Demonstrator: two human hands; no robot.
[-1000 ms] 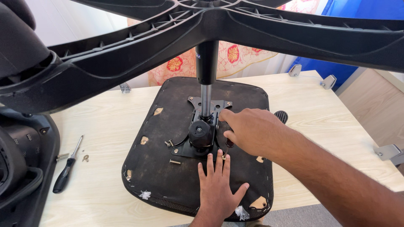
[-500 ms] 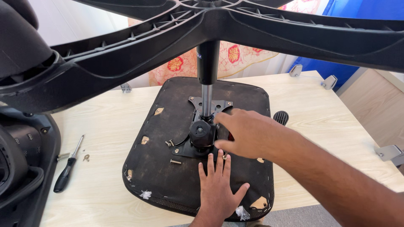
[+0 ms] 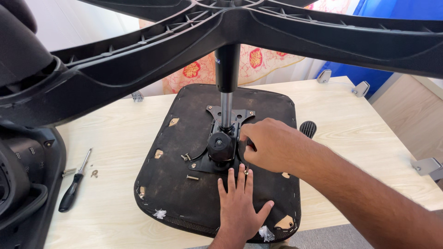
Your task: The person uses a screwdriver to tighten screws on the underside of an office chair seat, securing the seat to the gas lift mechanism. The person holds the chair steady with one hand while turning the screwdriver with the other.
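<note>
The seat (image 3: pixel 217 157) lies upside down on the table (image 3: pixel 115 138), base (image 3: pixel 258 27) overhead on the column (image 3: pixel 226 83). The left hand (image 3: pixel 238 203) presses flat and spread on the seat, just below the plate (image 3: pixel 220 152). The right hand (image 3: pixel 272 145) is curled at the plate's right edge; whether it pinches anything cannot be told. Advice: keep the seat pinned and work square to the plate. A loose bolt (image 3: pixel 192 177) lies left of the plate; a screwdriver (image 3: pixel 74 186) sits well left. The fingertips and the plate's right-side fixings are hidden.
</note>
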